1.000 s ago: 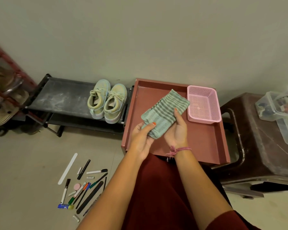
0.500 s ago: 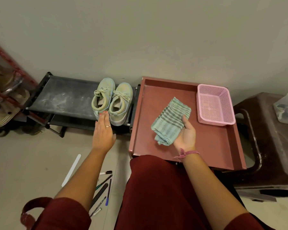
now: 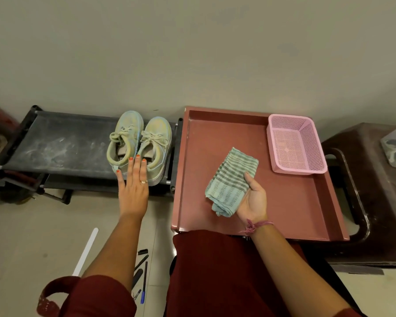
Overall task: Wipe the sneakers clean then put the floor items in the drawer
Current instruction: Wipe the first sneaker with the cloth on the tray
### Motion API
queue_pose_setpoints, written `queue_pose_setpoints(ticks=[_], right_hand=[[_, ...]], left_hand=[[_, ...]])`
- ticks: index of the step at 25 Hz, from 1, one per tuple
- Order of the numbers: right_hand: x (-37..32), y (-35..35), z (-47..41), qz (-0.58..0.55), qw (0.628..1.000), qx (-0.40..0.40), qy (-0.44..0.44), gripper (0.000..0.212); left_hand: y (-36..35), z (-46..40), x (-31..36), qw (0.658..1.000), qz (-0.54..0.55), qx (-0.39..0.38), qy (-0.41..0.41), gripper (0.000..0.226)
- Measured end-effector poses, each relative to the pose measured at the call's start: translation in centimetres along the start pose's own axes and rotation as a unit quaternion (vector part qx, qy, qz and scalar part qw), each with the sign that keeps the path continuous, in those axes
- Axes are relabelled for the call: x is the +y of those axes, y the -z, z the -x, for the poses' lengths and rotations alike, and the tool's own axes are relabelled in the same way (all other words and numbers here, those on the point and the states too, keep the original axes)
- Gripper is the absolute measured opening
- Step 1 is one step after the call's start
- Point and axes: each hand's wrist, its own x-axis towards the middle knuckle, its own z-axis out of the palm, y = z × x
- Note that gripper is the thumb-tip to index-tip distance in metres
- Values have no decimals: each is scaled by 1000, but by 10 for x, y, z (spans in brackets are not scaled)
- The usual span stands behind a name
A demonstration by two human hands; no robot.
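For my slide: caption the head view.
Left hand reaches for dusty sneakers on rack; right hand holds striped cloth.

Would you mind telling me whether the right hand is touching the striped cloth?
Touching. The head view shows the right hand gripping the striped cloth, its fingers curled under the folds above the red drawer.

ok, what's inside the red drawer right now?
Inside the red drawer, a pink basket sits in the far right corner and looks empty. The right hand holds a striped cloth over the drawer's floor; the patch beneath them is hidden.
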Motion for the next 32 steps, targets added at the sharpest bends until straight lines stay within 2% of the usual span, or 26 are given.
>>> queue_pose_setpoints(ticks=[1, 2, 3, 5, 6, 9, 12, 17, 20, 23, 26, 27, 29, 32], right_hand=[[-2, 1, -2, -1, 1000, 8, 4, 98], [-2, 4, -1, 6, 1000, 18, 3, 100], [-2, 3, 1, 20, 1000, 4, -11, 92], [-4, 7, 4, 62, 997, -9, -36, 54], [-5, 10, 7, 72, 996, -11, -42, 45], [-7, 16, 16, 62, 996, -20, -55, 52], [-7, 22, 21, 46, 998, -7, -36, 49], [-9, 26, 27, 68, 997, -12, -41, 52], [-15, 28, 31, 50, 998, -1, -28, 50], [-22, 30, 34, 23, 1000, 1, -9, 41], [-30, 29, 42, -6, 1000, 0, 11, 80], [-34, 30, 47, -19, 1000, -9, 10, 85], [-40, 28, 63, -28, 999, -28, 5, 84], [-46, 26, 85, -50, 998, -38, 2, 78]], left_hand=[[0, -5, 0, 1000, 2, 3, 0, 101], [1, -9, 0, 1000, 6, 2, 3, 97], [2, -13, 0, 1000, 8, 1, 3, 94], [2, -17, -1, 1000, 1, 0, -10, 89], [2, -18, -3, 1000, -1, -1, -19, 87], [-2, -18, -4, 1000, 8, 7, -29, 80], [-5, -19, 0, 1000, 8, 7, -29, 90], [-5, -20, -3, 998, 53, 17, -28, 87], [3, -25, -5, 994, 101, 17, -41, 92], [21, -25, -2, 978, 206, 20, -36, 100], [59, -23, 2, 951, 310, 14, 5, 102], [73, -22, 3, 944, 329, 17, 17, 102], [103, -18, 6, 935, 354, 26, 21, 101], [144, -11, 11, 934, 356, 9, -22, 99]])
